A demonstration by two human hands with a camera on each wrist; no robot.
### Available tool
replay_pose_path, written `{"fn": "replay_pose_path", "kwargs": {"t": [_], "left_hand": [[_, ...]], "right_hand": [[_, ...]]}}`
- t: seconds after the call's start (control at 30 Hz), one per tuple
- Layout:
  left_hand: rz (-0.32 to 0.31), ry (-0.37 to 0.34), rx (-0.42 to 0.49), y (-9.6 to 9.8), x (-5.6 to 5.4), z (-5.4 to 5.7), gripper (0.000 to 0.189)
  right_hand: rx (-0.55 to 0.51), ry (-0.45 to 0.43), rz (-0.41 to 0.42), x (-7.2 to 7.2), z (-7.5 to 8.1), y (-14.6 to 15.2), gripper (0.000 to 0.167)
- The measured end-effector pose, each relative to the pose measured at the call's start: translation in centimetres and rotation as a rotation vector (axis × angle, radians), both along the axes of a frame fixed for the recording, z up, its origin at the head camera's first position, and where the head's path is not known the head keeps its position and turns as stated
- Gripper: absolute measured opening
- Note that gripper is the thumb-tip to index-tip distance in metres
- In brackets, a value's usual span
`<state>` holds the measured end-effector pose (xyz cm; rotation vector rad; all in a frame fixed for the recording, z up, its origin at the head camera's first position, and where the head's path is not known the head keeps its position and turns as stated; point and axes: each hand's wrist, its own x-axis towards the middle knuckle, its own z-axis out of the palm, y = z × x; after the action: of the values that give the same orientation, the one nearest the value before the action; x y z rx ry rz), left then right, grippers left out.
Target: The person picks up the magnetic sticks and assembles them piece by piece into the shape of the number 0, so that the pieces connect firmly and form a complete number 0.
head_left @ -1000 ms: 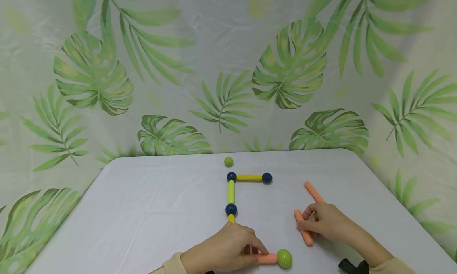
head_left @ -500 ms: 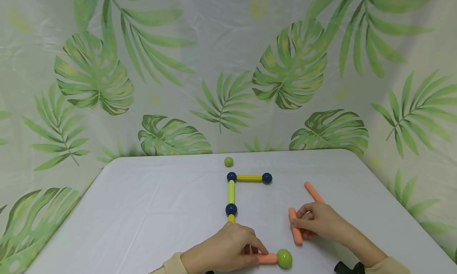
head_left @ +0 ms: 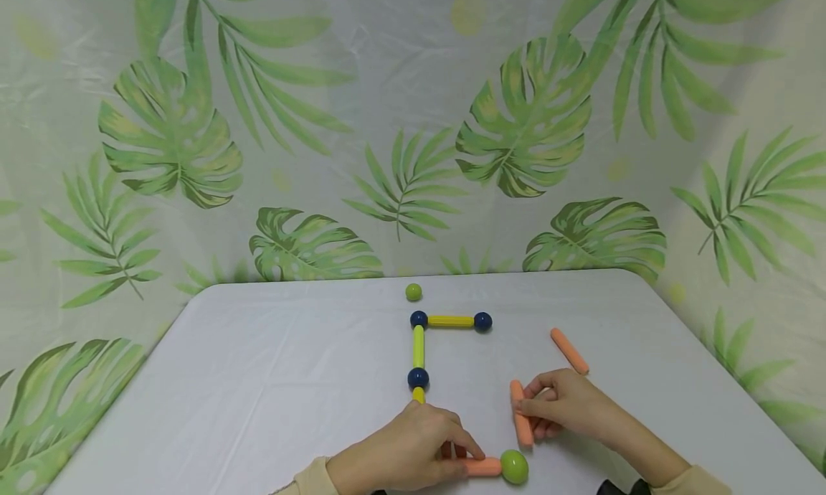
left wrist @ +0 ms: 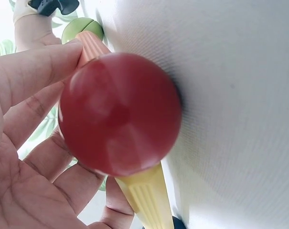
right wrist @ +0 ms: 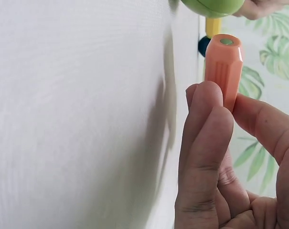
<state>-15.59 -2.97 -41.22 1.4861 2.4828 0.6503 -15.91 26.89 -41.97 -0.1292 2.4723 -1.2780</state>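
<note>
My left hand (head_left: 413, 448) pinches an orange magnetic stick (head_left: 482, 468) low on the table. That stick's right end joins a green ball (head_left: 514, 467); in the left wrist view a red ball (left wrist: 120, 114) sits at its near end, with a yellow stick (left wrist: 146, 200) running on from it. The head view hides the red ball behind the hand. Between thumb and fingers, my right hand (head_left: 568, 405) holds another orange stick (head_left: 521, 413), its lower end just above and right of the green ball, apart from it. A small metal disc shows in its end (right wrist: 226, 42).
Farther back, dark blue balls (head_left: 418, 379) link a lime stick (head_left: 419, 346) and a yellow stick (head_left: 451, 321) into an angular shape. A loose green ball (head_left: 413, 292) lies near the far edge. One more orange stick (head_left: 569, 351) lies behind my right hand.
My right hand has moved left with its orange stick, closer to the green ball, and the stick has turned more upright in view. My left hand has stayed in place.
</note>
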Motion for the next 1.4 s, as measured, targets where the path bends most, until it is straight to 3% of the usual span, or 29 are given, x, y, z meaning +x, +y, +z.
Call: {"fn": "replay_pose_path", "kwargs": {"t": [0.67,1.0,1.4], "left_hand": [[-0.01,0.022,0.023,-0.1,-0.1,-0.2,0.02],[-0.007,-0.004,0.025,-0.2,-0.2,-0.2,0.02],[-0.017,0.029,0.043,-0.3,-0.1,-0.4,0.019]], "right_hand": [[-0.06,-0.02,0.044,0.0,-0.2,-1.0,0.026],[-0.039,-0.018,0.044,-0.2,-0.3,-1.3,0.026],[-0.066,-0.035,0.066,-0.4,-0.7,-1.7,0.028]]}}
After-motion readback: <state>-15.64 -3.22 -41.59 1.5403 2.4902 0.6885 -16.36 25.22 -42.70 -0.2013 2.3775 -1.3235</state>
